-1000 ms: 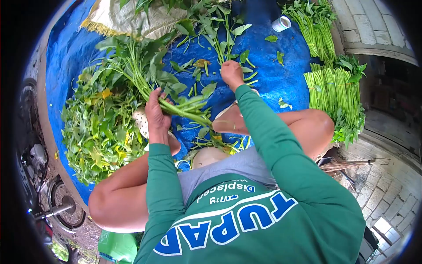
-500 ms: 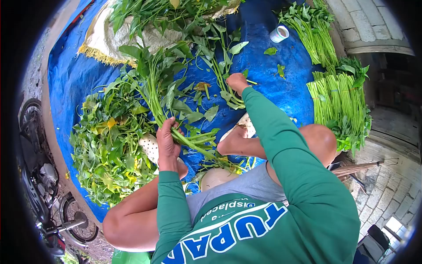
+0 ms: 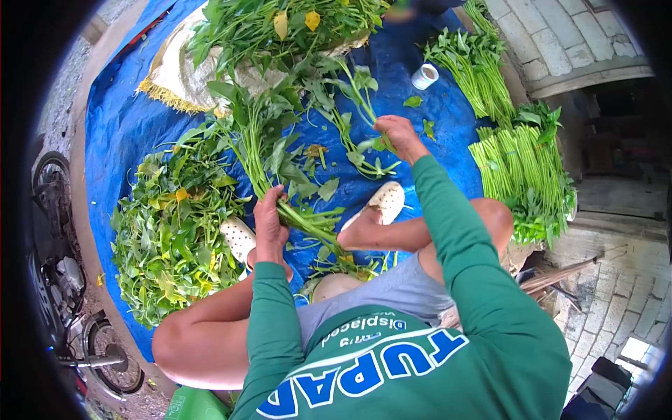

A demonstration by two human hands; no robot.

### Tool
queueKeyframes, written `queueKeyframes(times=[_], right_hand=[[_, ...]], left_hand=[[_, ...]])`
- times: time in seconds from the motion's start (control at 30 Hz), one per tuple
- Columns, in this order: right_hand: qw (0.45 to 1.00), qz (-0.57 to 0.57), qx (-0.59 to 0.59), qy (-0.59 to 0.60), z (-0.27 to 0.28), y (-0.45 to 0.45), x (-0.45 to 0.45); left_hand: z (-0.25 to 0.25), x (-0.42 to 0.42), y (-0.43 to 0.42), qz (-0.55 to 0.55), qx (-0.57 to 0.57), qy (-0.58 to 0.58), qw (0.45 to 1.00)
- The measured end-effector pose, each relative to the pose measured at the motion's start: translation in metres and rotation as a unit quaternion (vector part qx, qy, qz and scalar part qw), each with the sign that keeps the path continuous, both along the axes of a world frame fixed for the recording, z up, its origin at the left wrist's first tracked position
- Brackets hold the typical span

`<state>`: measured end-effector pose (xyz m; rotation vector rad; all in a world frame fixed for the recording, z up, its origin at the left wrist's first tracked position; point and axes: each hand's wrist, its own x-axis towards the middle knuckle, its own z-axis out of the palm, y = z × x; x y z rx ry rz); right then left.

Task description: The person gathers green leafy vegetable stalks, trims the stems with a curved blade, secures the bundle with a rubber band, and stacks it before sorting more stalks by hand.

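Note:
My left hand is wrapped round a bunch of water spinach, its leaves pointing away from me and the cut stems towards my lap. My right hand pinches a leafy water spinach stalk, raised a little over the blue tarp. Just below that hand, a few loose water spinach stalks lie on the tarp. Left of my left hand is a heap of loose leaves and trimmings, some of them yellow.
More greens are piled on a white woven sack at the back. Tied bundles line the right edge, near a white cup. A motorbike stands at the left. Part of another person shows at the top.
My right hand has lifted a stalk from the loose ones on the tarp. My left hand still holds the bunch. The view has shifted slightly, showing more of the back.

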<state>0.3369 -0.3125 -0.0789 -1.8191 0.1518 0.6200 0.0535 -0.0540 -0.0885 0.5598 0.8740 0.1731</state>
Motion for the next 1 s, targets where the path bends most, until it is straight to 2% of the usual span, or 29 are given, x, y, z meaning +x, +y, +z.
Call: queueKeyframes(times=[0.03, 0.13, 0.17, 0.27, 0.37, 0.5, 0.6, 0.63, 0.67, 0.73, 0.77, 0.8, 0.93, 0.97, 1.0], right_hand=[[0.995, 0.070, -0.068, 0.009, 0.008, -0.006, -0.004], [0.999, 0.035, -0.013, -0.013, 0.032, -0.005, -0.009], [0.998, 0.055, -0.001, -0.023, 0.038, -0.005, -0.011], [0.994, 0.077, -0.028, -0.077, 0.059, 0.000, -0.028], [0.984, 0.095, -0.006, -0.149, 0.083, 0.021, -0.062], [0.948, 0.088, -0.089, -0.293, 0.096, 0.058, -0.117], [0.924, 0.109, -0.113, -0.349, 0.085, 0.092, -0.164], [0.926, 0.137, -0.112, -0.334, 0.084, 0.104, -0.182], [0.927, 0.161, -0.101, -0.323, 0.050, 0.110, -0.191], [0.932, 0.286, -0.152, -0.164, 0.028, 0.119, -0.220], [0.936, 0.289, -0.138, -0.146, 0.011, 0.121, -0.231], [0.939, 0.293, -0.125, -0.128, -0.005, 0.121, -0.243], [0.947, 0.297, -0.098, -0.070, -0.064, 0.109, -0.265], [0.941, 0.304, -0.115, -0.091, -0.074, 0.110, -0.267], [0.945, 0.294, -0.114, -0.082, -0.082, 0.110, -0.268]], left_hand=[[0.001, -0.006, -0.005, -0.009, -0.004, -0.005, 1.000], [0.004, -0.010, -0.006, -0.011, 0.027, 0.004, 1.000], [0.006, -0.013, -0.005, -0.017, 0.031, -0.001, 0.999], [0.002, -0.016, -0.005, -0.005, 0.037, -0.013, 0.999], [-0.005, -0.019, -0.006, -0.009, 0.052, -0.004, 0.999], [-0.027, -0.023, -0.012, 0.011, 0.046, -0.007, 0.999], [-0.038, -0.025, -0.020, 0.014, 0.030, -0.009, 0.999], [-0.043, -0.027, -0.020, 0.001, 0.026, -0.006, 1.000], [-0.049, -0.031, -0.022, -0.004, -0.018, -0.012, 1.000], [-0.072, -0.040, -0.022, -0.011, -0.103, -0.021, 0.994], [-0.083, -0.039, -0.027, 0.006, -0.180, -0.057, 0.982], [-0.094, -0.047, -0.029, 0.004, -0.210, -0.056, 0.976], [-0.095, -0.067, -0.028, -0.038, -0.265, -0.030, 0.963], [-0.099, -0.067, -0.027, -0.026, -0.248, -0.007, 0.968], [-0.102, -0.064, -0.028, -0.009, -0.156, 0.036, 0.987]])
